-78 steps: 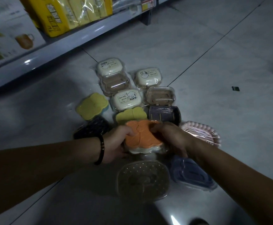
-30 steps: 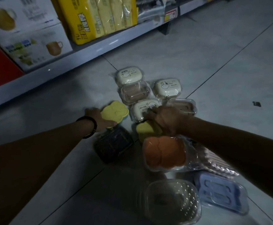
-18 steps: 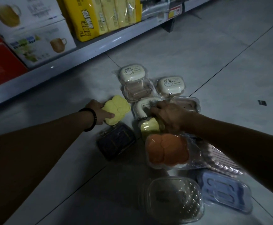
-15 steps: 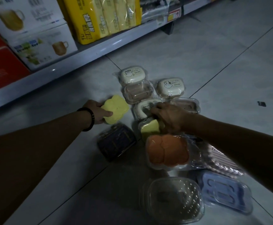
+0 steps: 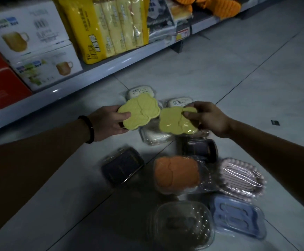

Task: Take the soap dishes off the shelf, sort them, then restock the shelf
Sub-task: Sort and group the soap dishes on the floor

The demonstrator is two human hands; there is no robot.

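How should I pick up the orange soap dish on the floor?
Come from above and pinch the orange soap dish by its left and right edges. It lies flat, top up, and its loose clear wrap may slip, so squeeze the hard rim.

The left forearm [image 5: 39,156] and right forearm [image 5: 274,151] are bare, uncovered to the frame edges. The left wrist carries one black bracelet [image 5: 90,129], a smooth, rounded band with a faint sheen, seated just behind the left hand [image 5: 109,122]. The right hand [image 5: 208,118] and its wrist are bare. Dim light hides finer detail.
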